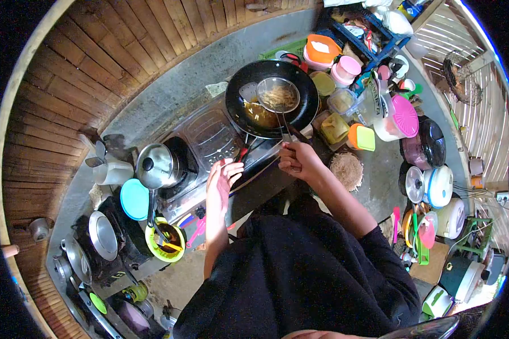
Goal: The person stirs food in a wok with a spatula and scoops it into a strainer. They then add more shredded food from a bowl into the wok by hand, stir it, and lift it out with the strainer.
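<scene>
A black wok [243, 121] with brown oil stands on the right side of the gas stove [209, 127]. Over it is a round strainer [278, 95] with thin fried strips inside, its handle running down to my right hand [298, 160], which is closed around the end. A spatula [249, 93] rests in the wok with its red-tipped handle pointing down toward my left hand [225, 176]. That hand is raised in front of the stove with its fingers loosely curled and apart, close to the handle end; nothing shows in its grasp.
A lidded saucepan [158, 164] sits on the left burner, its handle pointing toward me. Below is a yellow-green bowl [165, 240]. Plastic containers [336, 127] crowd the wok's right side, near a woven round item [346, 170]. A pink-lidded tub [402, 117] stands farther right.
</scene>
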`<state>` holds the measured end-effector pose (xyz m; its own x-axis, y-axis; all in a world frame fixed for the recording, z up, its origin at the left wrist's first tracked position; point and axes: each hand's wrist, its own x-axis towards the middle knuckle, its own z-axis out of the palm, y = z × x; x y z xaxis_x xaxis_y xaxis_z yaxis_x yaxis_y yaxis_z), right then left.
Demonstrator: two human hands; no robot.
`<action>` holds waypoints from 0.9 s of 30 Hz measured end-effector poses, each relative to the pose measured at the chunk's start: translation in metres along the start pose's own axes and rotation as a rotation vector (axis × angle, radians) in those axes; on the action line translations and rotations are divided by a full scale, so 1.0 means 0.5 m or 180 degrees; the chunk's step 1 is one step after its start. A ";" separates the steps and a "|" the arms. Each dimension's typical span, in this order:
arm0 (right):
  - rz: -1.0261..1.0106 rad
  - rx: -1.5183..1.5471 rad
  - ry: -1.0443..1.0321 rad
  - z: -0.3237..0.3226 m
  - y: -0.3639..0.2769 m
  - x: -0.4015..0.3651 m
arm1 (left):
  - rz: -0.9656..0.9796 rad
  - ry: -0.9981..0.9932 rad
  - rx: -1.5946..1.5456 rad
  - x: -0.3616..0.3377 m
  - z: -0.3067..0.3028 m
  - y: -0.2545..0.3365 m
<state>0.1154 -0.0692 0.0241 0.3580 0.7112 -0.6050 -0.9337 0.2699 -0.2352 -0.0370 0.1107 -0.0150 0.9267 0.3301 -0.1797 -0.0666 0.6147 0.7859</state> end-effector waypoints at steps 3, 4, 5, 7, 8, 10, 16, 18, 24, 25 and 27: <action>0.0005 -0.0044 0.0073 -0.005 -0.004 0.003 | 0.0022 -0.0001 -0.0058 -0.003 -0.002 -0.001; 0.0052 -0.0077 0.0069 -0.008 -0.003 0.005 | 0.0023 0.0005 -0.0069 -0.006 -0.001 -0.001; 0.0055 -0.0082 0.0076 -0.013 0.002 0.005 | 0.0082 -0.0001 -0.0052 -0.010 0.002 -0.001; -0.0098 -0.0486 0.0079 -0.012 0.005 0.010 | 0.0121 -0.0045 -0.0084 -0.007 -0.002 -0.001; -0.0125 -0.0517 0.0057 -0.009 0.004 0.011 | 0.0092 -0.0069 -0.0144 -0.007 -0.007 -0.004; -0.0008 -0.0344 0.0067 -0.012 0.012 0.005 | 0.0102 -0.0033 -0.0182 -0.009 -0.009 -0.009; -0.0115 -0.0737 0.0067 -0.010 0.026 -0.014 | 0.0045 0.0002 -0.0156 -0.021 -0.015 -0.007; -0.0225 -0.0823 0.0201 -0.010 0.036 -0.022 | 0.0084 0.0042 -0.0092 -0.023 -0.018 -0.005; -0.0430 -0.1323 0.0232 -0.040 0.033 -0.031 | 0.0149 -0.0011 -0.0108 -0.033 -0.022 0.001; -0.0425 -0.1273 0.0133 -0.040 0.029 -0.039 | 0.0155 -0.0009 -0.0106 -0.035 -0.022 0.002; -0.0554 -0.1285 0.0077 -0.039 0.035 -0.043 | 0.0182 -0.0002 -0.0109 -0.039 -0.024 0.002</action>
<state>0.0911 -0.0924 0.0184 0.5144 0.6608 -0.5465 -0.7847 0.1057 -0.6107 -0.0599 0.1137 -0.0177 0.9212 0.3650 -0.1346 -0.1321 0.6190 0.7742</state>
